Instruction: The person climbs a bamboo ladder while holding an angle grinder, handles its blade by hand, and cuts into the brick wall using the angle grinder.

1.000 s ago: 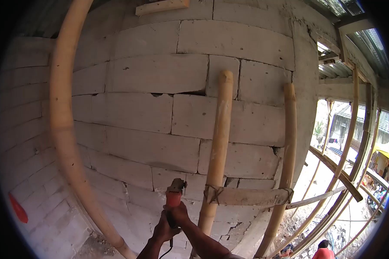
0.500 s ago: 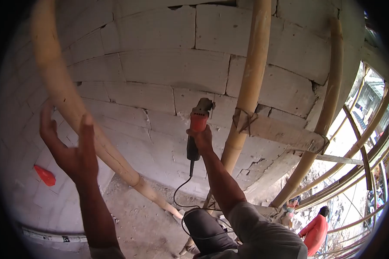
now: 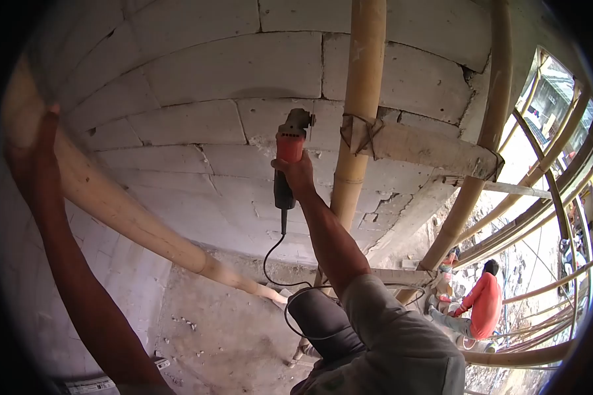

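R hand (image 3: pixel 295 174) grips 1 grinder (image 3: pixel 290 149), upper ctr; my L hand (image 3: pixel 36 157) is at bamboo pole (image 3: pixel 132 224), upper L, can't tell if gripping. White strip (image 3: pixel 89 386), lower L: print unreadable. Open floor (image 3: pixel 224 336), lower ctr.

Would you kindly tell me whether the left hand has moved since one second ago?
Yes: the left hand has left the grinder and moved leftward to the slanting bamboo pole, where it now appears to rest.

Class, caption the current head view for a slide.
Right hand grips a corded power tool before a block wall; left hand at a bamboo pole.
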`<action>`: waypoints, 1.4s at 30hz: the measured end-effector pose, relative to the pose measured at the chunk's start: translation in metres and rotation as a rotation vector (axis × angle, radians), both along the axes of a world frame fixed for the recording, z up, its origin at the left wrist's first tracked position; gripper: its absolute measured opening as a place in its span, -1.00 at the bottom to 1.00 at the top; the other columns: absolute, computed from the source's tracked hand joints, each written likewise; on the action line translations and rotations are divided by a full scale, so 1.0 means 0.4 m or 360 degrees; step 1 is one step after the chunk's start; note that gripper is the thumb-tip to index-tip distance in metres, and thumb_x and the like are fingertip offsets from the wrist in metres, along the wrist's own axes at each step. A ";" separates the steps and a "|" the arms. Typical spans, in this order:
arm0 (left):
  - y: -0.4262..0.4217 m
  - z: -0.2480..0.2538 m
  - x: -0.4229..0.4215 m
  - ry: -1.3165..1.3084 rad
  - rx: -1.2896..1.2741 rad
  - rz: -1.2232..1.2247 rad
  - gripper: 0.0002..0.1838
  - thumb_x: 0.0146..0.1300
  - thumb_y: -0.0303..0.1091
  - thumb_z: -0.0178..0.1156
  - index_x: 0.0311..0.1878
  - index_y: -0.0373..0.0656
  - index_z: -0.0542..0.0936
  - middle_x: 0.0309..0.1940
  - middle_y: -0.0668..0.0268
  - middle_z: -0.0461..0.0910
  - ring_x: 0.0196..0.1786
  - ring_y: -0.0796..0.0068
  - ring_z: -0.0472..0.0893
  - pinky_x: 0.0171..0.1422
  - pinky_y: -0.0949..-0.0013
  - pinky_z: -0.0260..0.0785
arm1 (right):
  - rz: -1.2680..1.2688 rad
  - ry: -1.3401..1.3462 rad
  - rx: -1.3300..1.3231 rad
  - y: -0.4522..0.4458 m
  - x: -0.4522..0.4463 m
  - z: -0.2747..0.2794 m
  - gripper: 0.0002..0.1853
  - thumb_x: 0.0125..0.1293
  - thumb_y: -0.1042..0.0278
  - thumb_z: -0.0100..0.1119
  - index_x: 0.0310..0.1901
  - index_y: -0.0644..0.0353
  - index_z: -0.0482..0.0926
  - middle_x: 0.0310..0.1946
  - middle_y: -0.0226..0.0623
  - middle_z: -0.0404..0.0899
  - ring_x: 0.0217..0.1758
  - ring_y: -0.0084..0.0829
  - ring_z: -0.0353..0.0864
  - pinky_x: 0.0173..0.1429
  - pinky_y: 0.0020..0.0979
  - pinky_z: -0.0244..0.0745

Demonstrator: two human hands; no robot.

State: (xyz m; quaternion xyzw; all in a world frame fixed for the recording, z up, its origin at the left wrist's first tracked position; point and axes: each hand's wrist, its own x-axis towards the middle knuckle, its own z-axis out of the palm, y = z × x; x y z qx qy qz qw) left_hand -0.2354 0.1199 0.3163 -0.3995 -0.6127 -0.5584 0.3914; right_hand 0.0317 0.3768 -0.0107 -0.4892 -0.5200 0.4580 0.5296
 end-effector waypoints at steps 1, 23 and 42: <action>0.001 0.004 -0.002 0.0036 0.0003 -0.0011 -0.34 0.08 -0.02 0.50 0.07 -0.41 0.63 0.00 0.07 0.67 0.06 0.24 0.63 0.28 0.27 0.35 | -0.0011 0.0020 0.0030 0.002 0.004 -0.009 -0.45 -0.09 0.34 0.51 -0.05 0.25 0.47 -0.27 -0.24 0.61 -0.26 -0.36 0.65 -0.16 -0.30 0.58; -0.005 -0.014 0.032 -0.0064 -0.0027 -0.0037 -0.36 0.19 -0.03 0.44 0.16 -0.35 0.56 0.05 0.14 0.60 0.10 0.31 0.58 0.29 0.29 0.35 | -0.0116 0.0044 0.0006 0.032 -0.025 -0.018 -0.43 -0.12 0.30 0.50 -0.06 0.31 0.46 -0.27 -0.18 0.61 -0.28 -0.33 0.65 -0.18 -0.26 0.58; -0.005 -0.008 0.038 -0.0086 0.0069 0.0022 -0.20 0.08 0.03 0.50 0.22 -0.41 0.50 0.10 0.04 0.61 0.14 0.21 0.60 0.34 0.28 0.34 | -0.0131 0.0082 0.0031 0.125 -0.032 -0.045 -0.44 -0.15 0.32 0.48 -0.07 0.33 0.48 -0.31 -0.21 0.60 -0.35 -0.35 0.62 -0.25 -0.29 0.55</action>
